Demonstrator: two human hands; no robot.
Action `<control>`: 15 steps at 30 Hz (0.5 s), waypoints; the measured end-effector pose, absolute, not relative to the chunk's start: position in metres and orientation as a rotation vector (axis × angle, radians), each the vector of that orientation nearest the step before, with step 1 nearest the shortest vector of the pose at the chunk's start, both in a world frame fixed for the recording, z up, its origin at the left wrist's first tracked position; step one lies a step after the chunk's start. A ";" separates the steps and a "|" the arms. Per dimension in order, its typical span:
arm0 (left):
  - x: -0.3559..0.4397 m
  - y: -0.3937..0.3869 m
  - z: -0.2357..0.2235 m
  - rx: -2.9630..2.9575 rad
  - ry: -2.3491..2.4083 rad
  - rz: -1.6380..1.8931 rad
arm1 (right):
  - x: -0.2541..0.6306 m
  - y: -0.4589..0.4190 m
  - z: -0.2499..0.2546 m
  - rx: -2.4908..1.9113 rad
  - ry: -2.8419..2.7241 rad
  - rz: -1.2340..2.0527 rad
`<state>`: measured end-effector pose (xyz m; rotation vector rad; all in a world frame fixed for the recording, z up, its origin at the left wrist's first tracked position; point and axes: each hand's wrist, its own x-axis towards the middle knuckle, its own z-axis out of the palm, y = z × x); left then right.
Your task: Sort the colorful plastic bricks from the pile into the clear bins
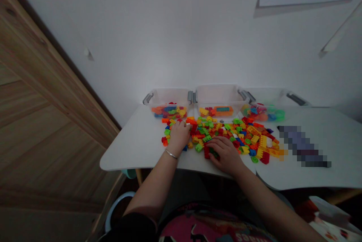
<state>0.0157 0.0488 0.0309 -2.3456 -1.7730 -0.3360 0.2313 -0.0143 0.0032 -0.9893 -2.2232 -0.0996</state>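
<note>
A loose heap of plastic building bricks [226,136] in red, yellow, orange, green and blue covers the middle of the white desk [132,147]. My left hand [178,137] sits at the heap's near left, its fingertips among the bricks beside a red brick [194,128]. My right hand [224,155] lies over the heap's near edge, its fingers curled around a dark green brick [214,153]. A red brick [206,152] stands just left of those fingers. A thin metal bangle [171,154] circles my left wrist.
Several transparent plastic bins with grey latches stand in a row at the desk's back edge, the left one [169,97] holding mixed bricks. A pixelated object [302,146] lies on the desk at right. A wooden panel [48,83] rises at left, and a white wall stands behind.
</note>
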 end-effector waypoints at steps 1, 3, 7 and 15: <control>0.016 0.049 0.031 -2.345 -1.772 -0.331 | 0.231 -0.014 0.003 -0.988 -2.223 -0.099; 0.016 0.048 0.031 -2.351 -1.764 -0.318 | 0.231 -0.014 0.003 -0.987 -2.218 -0.100; 0.016 0.048 0.031 -2.332 -1.769 -0.306 | 0.231 -0.014 0.003 -0.997 -2.218 -0.102; 0.016 0.050 0.031 -2.304 -1.794 -0.316 | 0.232 -0.015 0.003 -1.014 -2.225 -0.083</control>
